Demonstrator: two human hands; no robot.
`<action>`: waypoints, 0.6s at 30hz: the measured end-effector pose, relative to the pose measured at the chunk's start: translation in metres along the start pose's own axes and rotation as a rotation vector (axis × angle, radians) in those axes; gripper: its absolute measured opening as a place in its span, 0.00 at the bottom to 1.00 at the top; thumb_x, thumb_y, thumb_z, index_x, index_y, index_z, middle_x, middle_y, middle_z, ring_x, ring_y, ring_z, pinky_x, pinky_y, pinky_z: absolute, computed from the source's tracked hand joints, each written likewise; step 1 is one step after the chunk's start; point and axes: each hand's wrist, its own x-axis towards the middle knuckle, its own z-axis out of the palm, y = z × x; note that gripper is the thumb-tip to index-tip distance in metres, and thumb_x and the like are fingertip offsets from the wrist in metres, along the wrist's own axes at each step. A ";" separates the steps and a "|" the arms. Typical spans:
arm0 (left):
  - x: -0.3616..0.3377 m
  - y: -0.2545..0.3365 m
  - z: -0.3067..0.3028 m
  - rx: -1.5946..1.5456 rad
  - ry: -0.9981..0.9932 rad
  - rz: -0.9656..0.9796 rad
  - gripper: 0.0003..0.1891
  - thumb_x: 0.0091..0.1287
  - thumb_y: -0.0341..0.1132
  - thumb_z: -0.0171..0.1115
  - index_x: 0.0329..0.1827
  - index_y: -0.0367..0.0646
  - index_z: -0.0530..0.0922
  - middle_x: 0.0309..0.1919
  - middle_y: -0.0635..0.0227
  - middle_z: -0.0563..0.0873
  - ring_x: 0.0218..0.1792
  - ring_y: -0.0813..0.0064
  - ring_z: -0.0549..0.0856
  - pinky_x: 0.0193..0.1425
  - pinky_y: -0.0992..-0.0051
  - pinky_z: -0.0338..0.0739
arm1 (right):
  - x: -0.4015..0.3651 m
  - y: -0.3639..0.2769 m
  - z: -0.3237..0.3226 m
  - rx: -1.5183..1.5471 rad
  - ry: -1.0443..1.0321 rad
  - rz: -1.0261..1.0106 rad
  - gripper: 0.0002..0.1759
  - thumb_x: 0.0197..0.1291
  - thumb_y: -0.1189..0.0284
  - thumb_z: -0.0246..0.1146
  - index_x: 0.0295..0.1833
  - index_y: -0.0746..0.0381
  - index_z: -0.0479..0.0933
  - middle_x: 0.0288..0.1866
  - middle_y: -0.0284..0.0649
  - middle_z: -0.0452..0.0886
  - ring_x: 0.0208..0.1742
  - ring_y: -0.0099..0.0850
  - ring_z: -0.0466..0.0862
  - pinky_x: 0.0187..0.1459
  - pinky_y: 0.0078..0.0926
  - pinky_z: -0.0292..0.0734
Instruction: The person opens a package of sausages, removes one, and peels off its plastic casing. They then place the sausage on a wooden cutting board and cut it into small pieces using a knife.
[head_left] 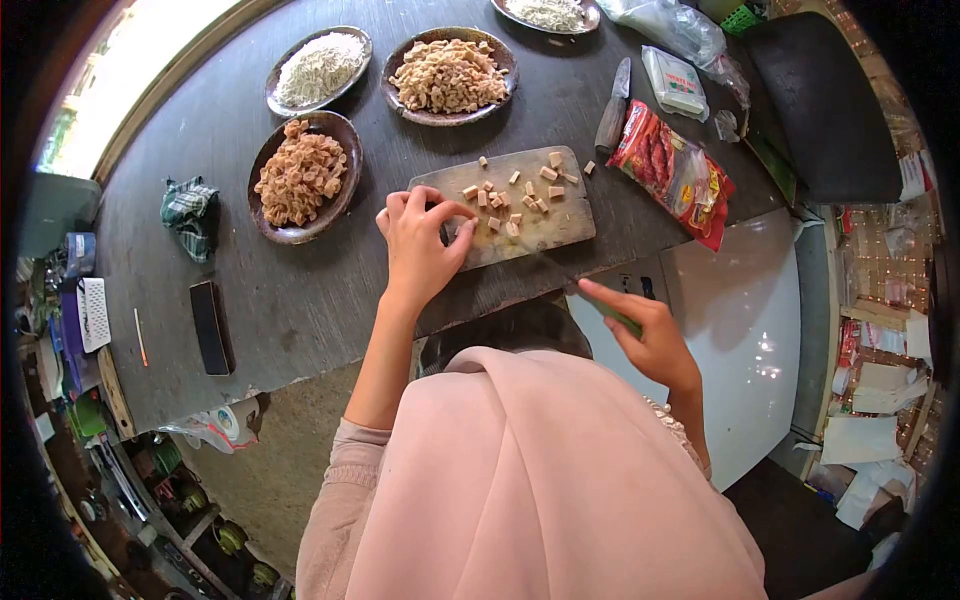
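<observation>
A worn wooden cutting board [555, 218] lies near the table's front edge, with several small cut sausage pieces [530, 190] scattered on it. My left hand [425, 235] rests over the board's left end, fingers curled and thumb and forefinger close together; whatever they pinch is hidden or too small to name. In my right hand [650, 335], just off the front edge, is a knife [622, 320] with a green handle. Its thin blade points toward the board and is hard to make out. Beyond the board lies a red printed food packet [675, 175].
Brown bowls hold curly orange-brown pieces [300, 180] and diced pieces [450, 78]. Plates carry pale shreds [322, 70]. A second knife [613, 108] lies near a white packet [675, 82]. At left are a checked cloth [190, 215] and a phone [210, 328].
</observation>
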 end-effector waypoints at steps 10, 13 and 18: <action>0.000 0.016 0.014 0.043 0.034 0.103 0.11 0.55 0.38 0.78 0.41 0.59 0.89 0.47 0.73 0.81 0.57 0.61 0.74 0.65 0.58 0.61 | 0.002 0.001 0.015 0.094 0.128 0.061 0.34 0.64 0.84 0.59 0.76 0.52 0.73 0.55 0.54 0.85 0.45 0.44 0.86 0.49 0.33 0.78; -0.006 0.019 0.015 0.067 0.059 0.070 0.10 0.55 0.38 0.78 0.39 0.59 0.89 0.46 0.74 0.81 0.57 0.62 0.74 0.63 0.58 0.61 | -0.002 -0.002 0.029 0.118 0.179 0.056 0.36 0.65 0.82 0.59 0.78 0.46 0.70 0.47 0.55 0.86 0.34 0.47 0.83 0.42 0.37 0.78; -0.015 0.023 0.025 0.057 0.196 0.010 0.08 0.54 0.39 0.80 0.36 0.57 0.89 0.44 0.74 0.82 0.55 0.65 0.75 0.60 0.59 0.62 | -0.006 -0.003 0.051 0.076 0.151 0.096 0.39 0.66 0.80 0.60 0.80 0.40 0.66 0.43 0.53 0.85 0.32 0.48 0.82 0.40 0.41 0.78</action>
